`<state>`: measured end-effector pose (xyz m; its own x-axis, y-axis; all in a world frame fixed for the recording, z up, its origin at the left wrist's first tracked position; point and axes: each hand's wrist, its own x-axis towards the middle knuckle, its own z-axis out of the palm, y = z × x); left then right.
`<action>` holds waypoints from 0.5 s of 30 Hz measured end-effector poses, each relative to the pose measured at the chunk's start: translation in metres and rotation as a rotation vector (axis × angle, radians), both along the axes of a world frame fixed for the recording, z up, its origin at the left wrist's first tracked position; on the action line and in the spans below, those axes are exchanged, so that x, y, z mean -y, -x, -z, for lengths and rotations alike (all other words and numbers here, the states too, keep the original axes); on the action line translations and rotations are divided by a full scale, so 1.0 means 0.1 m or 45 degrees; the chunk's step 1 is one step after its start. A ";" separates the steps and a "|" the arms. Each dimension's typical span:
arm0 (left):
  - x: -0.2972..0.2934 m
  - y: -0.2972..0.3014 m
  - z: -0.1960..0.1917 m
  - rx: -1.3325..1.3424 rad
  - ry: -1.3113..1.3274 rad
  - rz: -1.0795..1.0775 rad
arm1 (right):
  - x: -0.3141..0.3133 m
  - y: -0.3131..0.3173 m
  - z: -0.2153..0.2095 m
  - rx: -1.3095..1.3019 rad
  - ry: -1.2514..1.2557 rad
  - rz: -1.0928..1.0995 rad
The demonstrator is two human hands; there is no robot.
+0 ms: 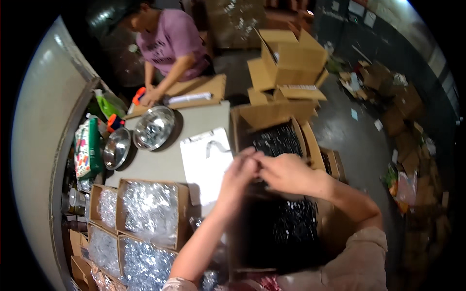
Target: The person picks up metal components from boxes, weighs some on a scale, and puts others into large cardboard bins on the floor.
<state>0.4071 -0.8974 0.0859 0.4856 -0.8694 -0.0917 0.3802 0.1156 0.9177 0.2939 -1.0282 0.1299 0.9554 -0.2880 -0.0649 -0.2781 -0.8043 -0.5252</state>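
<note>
My left hand (241, 167) and my right hand (286, 173) meet fingertip to fingertip above the cardboard boxes in front of me. Both look closed, with the fingers curled in. Motion blurs them, and anything small between them cannot be made out. Beneath and beyond my hands, an open cardboard box (307, 140) holds a heap of small shiny black pieces (277, 140). Nearer to me lies another heap of black pieces (296, 220), partly in dark shadow. Left of my hands, a clipboard with white paper (196, 167) rests on the table, a dark curved strip (218, 147) on it.
Steel bowls (154, 128) stand on the table (213, 116). Cartons of clear plastic packets (148, 208) fill its near left. Across it, a person in a pink shirt (172, 41) handles an orange tool (139, 95) over cardboard. Open cartons (293, 58) and scattered scrap (407, 111) lie right.
</note>
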 end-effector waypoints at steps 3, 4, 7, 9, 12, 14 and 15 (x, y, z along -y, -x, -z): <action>-0.18 0.15 -0.29 -0.313 0.091 -0.213 | -0.16 0.26 0.13 0.190 -0.679 -0.408; -0.20 0.14 -0.30 -0.342 0.093 -0.423 | -0.15 0.30 0.25 0.352 -0.840 -0.432; -0.62 -0.22 -0.34 -0.613 0.414 -0.350 | -0.05 0.44 0.59 -0.185 -1.340 -0.329; -0.80 -0.29 -0.42 -0.614 0.460 -0.330 | -0.10 0.54 1.01 -0.612 -1.243 -0.345; -0.86 -0.05 -0.40 -0.574 0.359 -0.358 | -0.38 0.79 2.07 -0.715 0.017 -0.413; -0.91 0.16 -0.41 -0.440 0.173 -0.445 | -0.52 0.91 2.65 -0.783 0.330 -0.755; -0.97 0.20 -0.37 -0.389 0.099 -0.460 | -0.61 0.86 2.74 -0.728 0.530 -0.981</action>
